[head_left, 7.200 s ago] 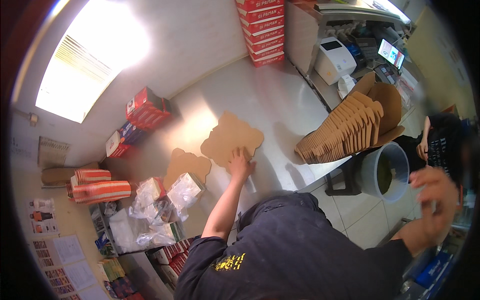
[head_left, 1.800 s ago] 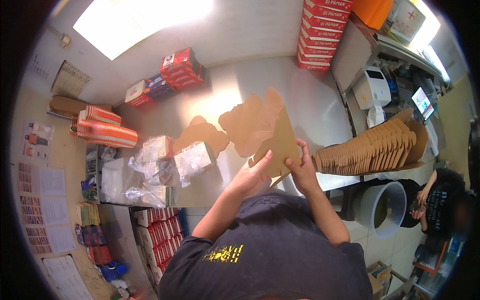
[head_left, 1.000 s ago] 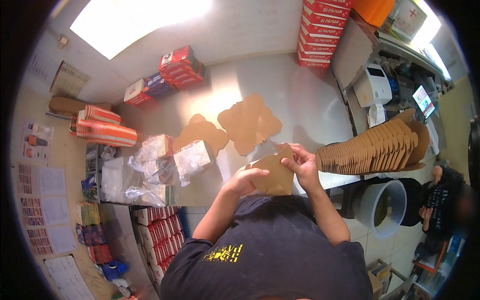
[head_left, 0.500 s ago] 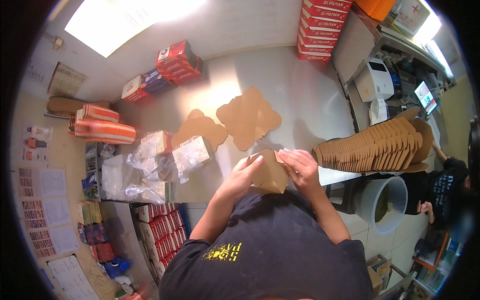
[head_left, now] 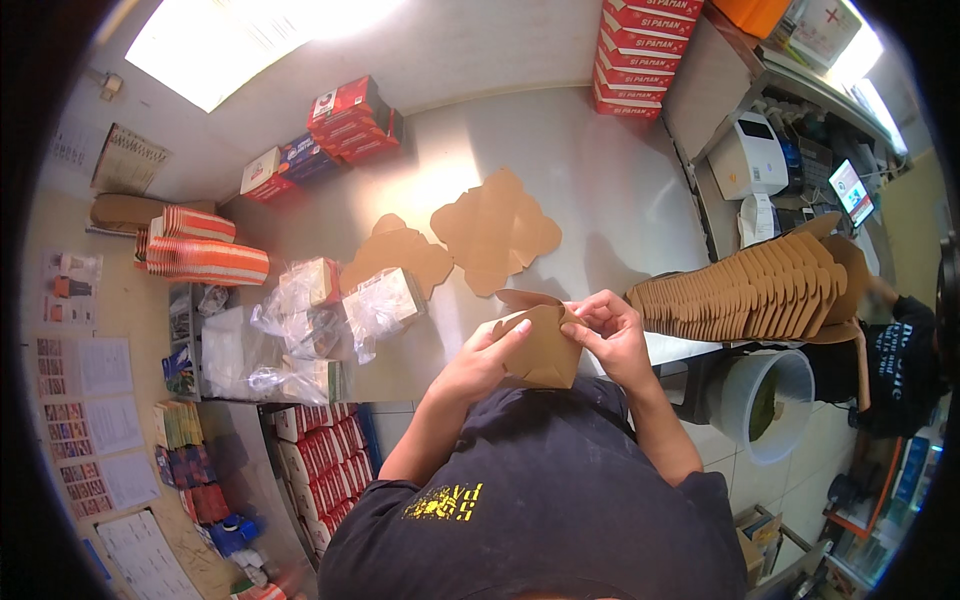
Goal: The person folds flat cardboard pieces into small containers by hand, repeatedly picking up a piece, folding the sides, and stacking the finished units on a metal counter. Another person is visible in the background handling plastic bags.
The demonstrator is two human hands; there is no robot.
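A brown cardboard food box [head_left: 540,352], partly folded with a flap standing up at its top, is held close to my body at the table's near edge. My left hand [head_left: 482,358] grips its left side, thumb lying on the front panel. At the upper right corner my right hand [head_left: 610,335] pinches the edge between thumb and fingers. Beyond the box lie flat, unfolded cardboard blanks, one [head_left: 497,232] spread near the table's middle and another [head_left: 397,258] to its left. A long row of nested cardboard blanks [head_left: 740,290] rests on the right.
Plastic-wrapped packs [head_left: 382,305] sit on the metal table [head_left: 560,140] at left, with striped orange-and-white paper stacks [head_left: 205,258] beyond. Red boxes [head_left: 352,120] and a tall red box stack [head_left: 645,60] stand at the back. A clear bucket [head_left: 768,405] and another person [head_left: 905,365] are at right.
The box's top flap has risen and shows more clearly. My right hand has shifted slightly right and its fingers have curled more. The other person's arm has moved.
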